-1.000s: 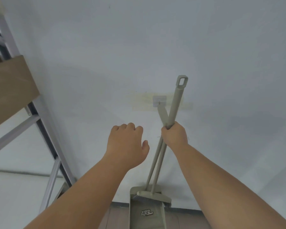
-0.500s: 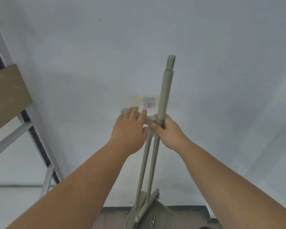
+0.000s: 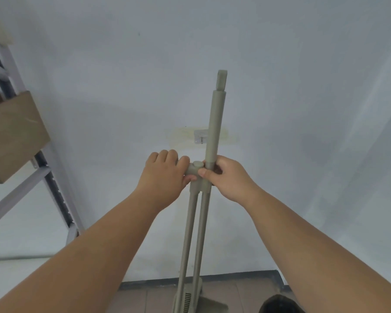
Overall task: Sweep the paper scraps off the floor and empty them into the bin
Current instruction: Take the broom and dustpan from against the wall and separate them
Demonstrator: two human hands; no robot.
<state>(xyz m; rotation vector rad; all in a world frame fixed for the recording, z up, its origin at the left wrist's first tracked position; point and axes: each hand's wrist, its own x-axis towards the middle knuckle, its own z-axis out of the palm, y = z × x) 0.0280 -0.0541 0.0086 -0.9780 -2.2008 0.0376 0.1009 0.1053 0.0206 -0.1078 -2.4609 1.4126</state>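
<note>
Broom and dustpan handles gripped together in front of the wall.

The right hand [image 3: 227,177] is curled round the upright broom handle [image 3: 215,123], while the left hand [image 3: 165,177] is closed over the shorter dustpan handle [image 3: 193,170] just beside it. Both poles are seen running down to the dustpan [image 3: 187,299] on the floor. A hook [image 3: 200,136] is fixed to the wall [image 3: 280,64] behind; a metal rack [image 3: 54,177] stands at the left.
</note>
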